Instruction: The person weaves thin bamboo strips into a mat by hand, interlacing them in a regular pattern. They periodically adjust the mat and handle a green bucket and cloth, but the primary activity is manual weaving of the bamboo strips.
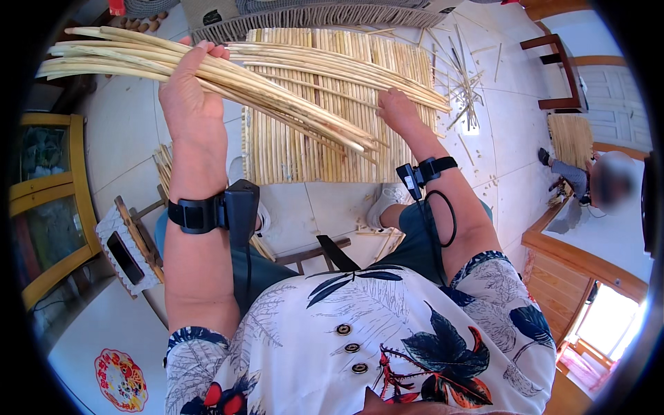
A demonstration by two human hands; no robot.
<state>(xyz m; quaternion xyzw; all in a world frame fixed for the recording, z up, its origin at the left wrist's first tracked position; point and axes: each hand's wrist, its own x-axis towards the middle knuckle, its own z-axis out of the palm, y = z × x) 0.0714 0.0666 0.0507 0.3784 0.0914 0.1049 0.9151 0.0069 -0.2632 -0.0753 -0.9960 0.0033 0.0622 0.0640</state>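
My left hand [192, 97] is closed round a thick bundle of pale, peeled reed stalks [283, 102], raised over the left part of a slatted reed mat [311, 162]. The bundle's ends stick out to the far left and slant down over the mat's middle. My right hand [400, 111] is curled low over the mat's right side, its fingers closed at a thin stalk [332, 92]. Just beyond it, a second spread of long stalks [332, 61] lies across the mat. The right fingertips are partly hidden.
Loose stalks and broken bits [467, 86] litter the tiled floor to the right. A grey fringed cloth [311, 17] lies beyond the mat. At left are a yellow-framed cabinet [52, 180] and a phone [126, 257] on a small stool. Another person [577, 176] sits far right near a second mat [570, 138].
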